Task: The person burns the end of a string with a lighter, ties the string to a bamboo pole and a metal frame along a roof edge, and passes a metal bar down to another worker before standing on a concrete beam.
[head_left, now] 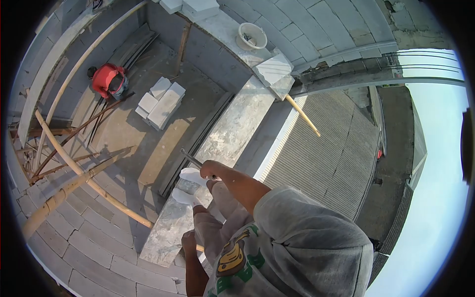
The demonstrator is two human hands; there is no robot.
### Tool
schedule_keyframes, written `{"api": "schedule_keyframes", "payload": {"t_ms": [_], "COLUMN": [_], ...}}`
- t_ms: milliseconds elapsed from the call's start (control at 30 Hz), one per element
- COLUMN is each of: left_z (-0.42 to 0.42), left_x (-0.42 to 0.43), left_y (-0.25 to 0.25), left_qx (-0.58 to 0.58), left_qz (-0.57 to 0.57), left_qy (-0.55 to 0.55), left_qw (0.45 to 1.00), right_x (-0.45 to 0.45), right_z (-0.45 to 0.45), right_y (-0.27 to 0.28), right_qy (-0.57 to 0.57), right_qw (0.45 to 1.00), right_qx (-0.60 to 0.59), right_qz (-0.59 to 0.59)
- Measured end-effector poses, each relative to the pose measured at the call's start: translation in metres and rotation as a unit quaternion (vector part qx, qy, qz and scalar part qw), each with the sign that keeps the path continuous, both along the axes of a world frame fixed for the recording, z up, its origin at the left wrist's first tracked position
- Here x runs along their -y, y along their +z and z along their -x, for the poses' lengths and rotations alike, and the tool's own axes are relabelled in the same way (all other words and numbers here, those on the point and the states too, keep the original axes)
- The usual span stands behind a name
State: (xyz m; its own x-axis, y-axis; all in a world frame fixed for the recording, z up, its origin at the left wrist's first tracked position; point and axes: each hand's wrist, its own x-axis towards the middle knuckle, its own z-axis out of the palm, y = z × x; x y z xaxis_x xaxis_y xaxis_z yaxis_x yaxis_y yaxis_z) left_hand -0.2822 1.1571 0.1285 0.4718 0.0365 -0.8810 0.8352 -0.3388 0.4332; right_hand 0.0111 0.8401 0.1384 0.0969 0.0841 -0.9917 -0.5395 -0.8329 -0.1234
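Observation:
My right hand (210, 170) is closed round a grey metal tool (191, 159), a thin bar pointing away from me; its kind cannot be made out. My left hand (189, 241) hangs low near my leg with its fingers curled; whatever they may hold is hidden. Both my feet, in white footwear (184, 196), stand on a narrow, mortar-stained ledge (222, 131). Under the right hand lies the ledge, with a drop to the floor beyond it.
Far below, a person in red (110, 79) bends beside long planks. A stack of white blocks (161, 104) stands on that floor (123, 123). Bamboo poles (81, 173) cross at the left. Along the ledge sit a white bucket (251, 36) and a block (273, 68). Corrugated roofing (326, 133) slopes away on the right.

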Motion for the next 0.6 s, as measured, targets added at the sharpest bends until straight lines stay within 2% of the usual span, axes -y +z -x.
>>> {"api": "schedule_keyframes", "payload": {"t_ms": [33,67,133,167,267,333,433,500,567,600], "left_z": [0.004,-0.002,-0.039,-0.054,-0.043,-0.033,-0.030,-0.023,-0.048,-0.054], "left_x": [0.000,0.007,0.045,0.059,0.086,0.094,0.104,0.107,0.114,0.115], "left_y": [-0.012,-0.003,0.050,0.074,0.075,0.067,0.065,0.058,0.069,0.071], "left_qx": [0.027,-0.008,-0.076,-0.094,-0.161,-0.173,-0.246,-0.228,-0.252,-0.259], "left_qz": [-0.004,-0.027,-0.070,-0.022,-0.065,-0.071,-0.113,-0.153,-0.175,-0.178], "left_qy": [-0.116,-0.119,-0.124,-0.096,-0.215,-0.254,-0.242,-0.251,-0.229,-0.227], "left_qw": [0.993,0.992,0.987,0.991,0.961,0.949,0.932,0.928,0.924,0.922], "right_x": [-0.002,-0.005,-0.019,-0.024,-0.032,-0.033,-0.040,-0.035,-0.038,-0.045], "right_z": [0.011,0.010,-0.010,-0.012,-0.014,-0.008,-0.008,0.006,0.003,-0.008], "right_y": [-0.034,-0.026,0.035,0.042,0.039,0.013,-0.006,-0.065,-0.061,-0.041], "right_qy": [0.027,0.005,-0.035,-0.038,-0.033,0.006,-0.018,0.113,0.085,0.024], "right_qw": [1.000,1.000,0.997,0.997,0.994,0.996,0.994,0.993,0.994,0.995], "right_qx": [0.005,-0.013,-0.048,-0.043,-0.054,-0.027,-0.027,0.004,0.063,0.048], "right_qz": [-0.015,0.007,0.053,0.059,0.088,0.081,0.100,0.028,0.035,0.086]}}
